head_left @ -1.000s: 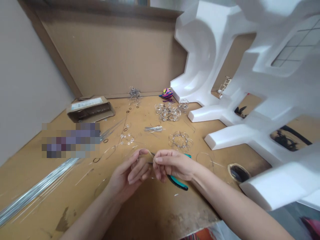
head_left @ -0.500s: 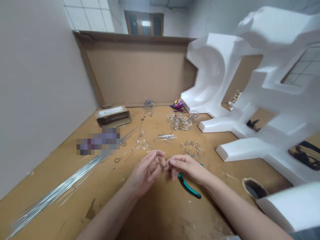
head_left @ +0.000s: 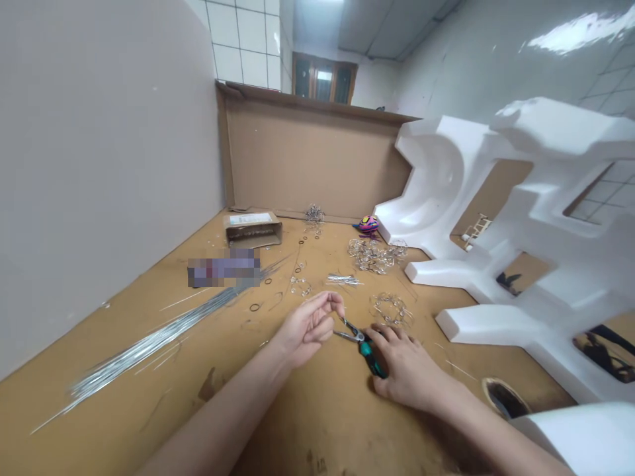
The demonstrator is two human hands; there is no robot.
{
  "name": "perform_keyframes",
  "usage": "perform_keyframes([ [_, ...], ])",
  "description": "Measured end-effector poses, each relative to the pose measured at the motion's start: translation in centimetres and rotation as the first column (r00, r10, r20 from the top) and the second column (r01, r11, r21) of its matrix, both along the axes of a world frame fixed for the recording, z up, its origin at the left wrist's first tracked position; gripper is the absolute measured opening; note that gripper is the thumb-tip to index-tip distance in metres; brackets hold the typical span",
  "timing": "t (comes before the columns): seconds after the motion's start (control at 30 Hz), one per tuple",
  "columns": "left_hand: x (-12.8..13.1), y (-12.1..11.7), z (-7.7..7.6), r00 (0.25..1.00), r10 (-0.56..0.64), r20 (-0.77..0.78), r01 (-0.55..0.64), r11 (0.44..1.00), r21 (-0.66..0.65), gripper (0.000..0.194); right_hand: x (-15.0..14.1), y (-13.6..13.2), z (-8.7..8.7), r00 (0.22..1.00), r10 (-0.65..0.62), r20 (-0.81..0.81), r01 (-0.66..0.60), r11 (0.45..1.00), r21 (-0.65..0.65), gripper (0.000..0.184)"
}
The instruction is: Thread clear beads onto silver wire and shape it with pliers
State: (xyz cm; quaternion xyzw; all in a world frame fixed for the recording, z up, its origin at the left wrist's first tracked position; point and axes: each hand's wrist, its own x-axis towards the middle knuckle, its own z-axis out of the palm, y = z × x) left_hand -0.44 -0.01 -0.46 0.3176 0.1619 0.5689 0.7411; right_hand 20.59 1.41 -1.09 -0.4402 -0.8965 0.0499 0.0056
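Though walled, open bench point(head_left: 317, 423) around pliers point(head_left: 368, 354)

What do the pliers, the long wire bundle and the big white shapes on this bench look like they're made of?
The pliers seem to have shiny grey steel jaws and glossy teal plastic or rubber grips. The long wires have a bright metallic sheen; the exact metal can't be told. The white shapes look like matte moulded foam, probably polystyrene.
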Motion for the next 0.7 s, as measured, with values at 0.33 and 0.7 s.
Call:
perform_keyframes([
  [0.33,-0.7,0.0,0.3,0.990,-0.066,0.127,0.066,0.998,0.003,0.025,-0.7,0.8,0.5,0.944,0.071,0.323,-0.148,0.964,0.220,0.060],
  [0.7,-0.9,-0.1,0.4,0.986,-0.078,0.147,0.074,0.997,0.033,0.027,2.3,3.0,4.3,0.939,-0.037,-0.342,-0.144,0.861,-0.488,0.025],
])
